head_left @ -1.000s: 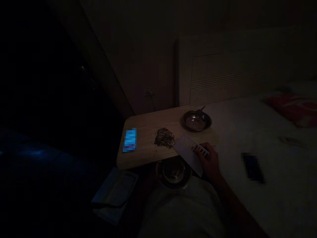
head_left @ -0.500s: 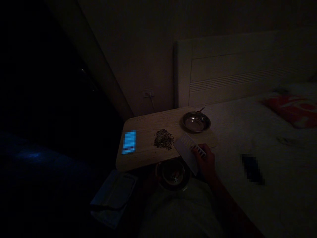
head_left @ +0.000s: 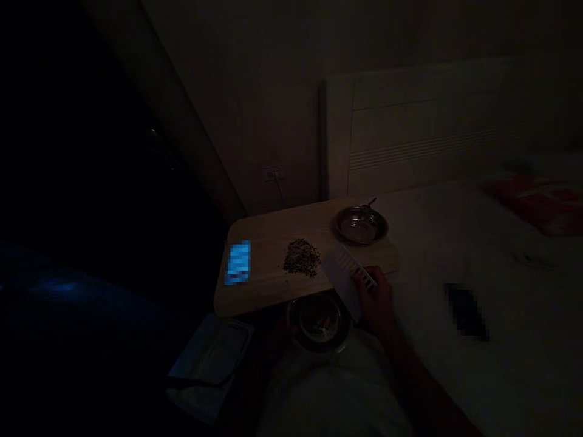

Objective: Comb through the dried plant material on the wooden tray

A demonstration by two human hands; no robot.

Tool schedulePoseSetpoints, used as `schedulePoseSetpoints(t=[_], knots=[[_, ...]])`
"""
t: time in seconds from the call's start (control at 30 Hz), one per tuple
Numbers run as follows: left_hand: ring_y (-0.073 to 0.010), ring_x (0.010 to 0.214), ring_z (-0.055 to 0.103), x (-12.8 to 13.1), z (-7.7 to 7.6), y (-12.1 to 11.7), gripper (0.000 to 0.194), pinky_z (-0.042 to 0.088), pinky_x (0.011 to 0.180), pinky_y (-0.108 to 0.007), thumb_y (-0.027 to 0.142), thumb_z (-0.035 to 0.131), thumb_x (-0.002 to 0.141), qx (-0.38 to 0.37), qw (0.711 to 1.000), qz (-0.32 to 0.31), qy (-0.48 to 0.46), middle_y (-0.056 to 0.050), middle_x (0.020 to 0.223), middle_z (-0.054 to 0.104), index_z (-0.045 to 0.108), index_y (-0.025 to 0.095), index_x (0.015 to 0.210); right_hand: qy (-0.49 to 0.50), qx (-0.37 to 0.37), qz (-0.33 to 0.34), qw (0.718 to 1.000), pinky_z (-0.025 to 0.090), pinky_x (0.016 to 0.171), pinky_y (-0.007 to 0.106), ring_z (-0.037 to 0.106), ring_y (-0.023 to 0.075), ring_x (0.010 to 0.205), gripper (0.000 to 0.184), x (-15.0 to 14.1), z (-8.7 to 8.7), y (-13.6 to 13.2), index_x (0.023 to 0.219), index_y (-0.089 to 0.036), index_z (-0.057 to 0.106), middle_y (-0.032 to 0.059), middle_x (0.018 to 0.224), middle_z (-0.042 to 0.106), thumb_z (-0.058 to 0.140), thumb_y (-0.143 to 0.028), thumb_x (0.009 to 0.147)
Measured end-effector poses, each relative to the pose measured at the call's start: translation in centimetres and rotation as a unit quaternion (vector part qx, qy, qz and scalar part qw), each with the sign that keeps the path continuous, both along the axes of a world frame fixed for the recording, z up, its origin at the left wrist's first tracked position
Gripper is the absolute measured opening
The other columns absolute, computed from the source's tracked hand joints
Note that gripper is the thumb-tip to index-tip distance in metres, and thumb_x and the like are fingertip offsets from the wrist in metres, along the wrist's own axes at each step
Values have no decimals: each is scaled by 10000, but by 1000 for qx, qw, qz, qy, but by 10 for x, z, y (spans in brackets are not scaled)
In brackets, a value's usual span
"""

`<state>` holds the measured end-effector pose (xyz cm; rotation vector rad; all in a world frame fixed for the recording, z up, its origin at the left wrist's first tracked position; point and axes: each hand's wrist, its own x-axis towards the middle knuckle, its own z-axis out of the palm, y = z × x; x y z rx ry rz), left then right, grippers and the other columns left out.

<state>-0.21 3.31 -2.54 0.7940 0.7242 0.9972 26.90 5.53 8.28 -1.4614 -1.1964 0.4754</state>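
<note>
My right hand [head_left: 377, 297] is closed on a white flat piece with a row of slots along one edge [head_left: 342, 276]. The piece slants over the front edge of a small wooden table [head_left: 259, 227], just right of a heap of dark and pale seeds or grains [head_left: 301, 257]. Below that edge a metal bowl [head_left: 339, 343] sits over my lap, with a few small bits inside. My left hand [head_left: 285, 332], very dark, grips the bowl's left rim. Its fingers show only faintly.
Another metal bowl [head_left: 361, 226] stands at the table's back right, a thin handle behind it. A blurred lit screen [head_left: 237, 263] lies at the left end. Right of the table is a bed [head_left: 437, 243] bearing a dark blurred object [head_left: 467, 311]. A pale bag-like item [head_left: 209, 364] is lower left.
The picture has grown dimmer and the view has shifted very slightly. My right hand and the slotted piece have barely moved; the heap and bowls look the same.
</note>
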Motion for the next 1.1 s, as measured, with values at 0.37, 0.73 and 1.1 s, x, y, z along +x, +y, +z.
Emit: schedulePoseSetpoints(t=[0.37, 0.73, 1.1], knots=[[-391, 1455, 322, -4, -6, -3, 646, 206, 1201, -560, 254, 795, 712, 0, 1000, 10, 9, -97, 1476, 549, 622, 249, 1335, -2, 28, -23, 999, 469, 640, 294, 606, 194, 712, 215, -5, 0, 0, 933, -204, 595, 31, 815, 662, 578, -416, 899], [-390, 1417, 395, 0, 1, -3, 661, 255, 1185, -547, 266, 801, 709, -9, 1000, 2, -9, -93, 1454, 573, 618, 252, 1344, 16, 58, -14, 998, 463, 728, 331, 596, 218, 821, 195, -20, 0, 13, 982, -204, 579, 52, 914, 648, 539, -382, 912], [-419, 1399, 411, 2, 3, -2, 667, 255, 1175, -578, 257, 842, 662, -22, 999, -4, -32, -102, 1420, 604, 652, 261, 1301, 43, 75, -57, 995, 471, 751, 332, 589, 219, 855, 202, -10, 3, 14, 1005, -205, 565, 55, 949, 634, 540, -382, 911]])
